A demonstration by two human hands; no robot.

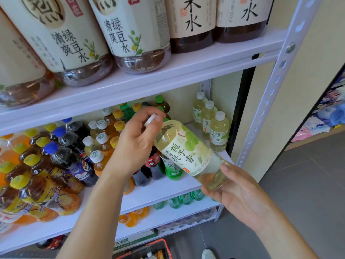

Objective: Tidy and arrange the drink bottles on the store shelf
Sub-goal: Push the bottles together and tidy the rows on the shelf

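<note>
Gripping the tilted pale-green plastic bottle [188, 152] by its cap with your left hand [136, 144], right hand [239, 193] clasping its base before the white shelf [168, 189], you are probably shelving it upright beside matching bottles [214, 126] at two o'clock.

Pale-green clear plastic bottle [188, 152]: glossy, smooth, with shiny film label. White plastic cap [150, 120]: matt. White shelf board [205, 58] above bottle: smooth, satin. Perforated pale metal upright [276, 81] right of bottle: painted, slight sheen.
</note>
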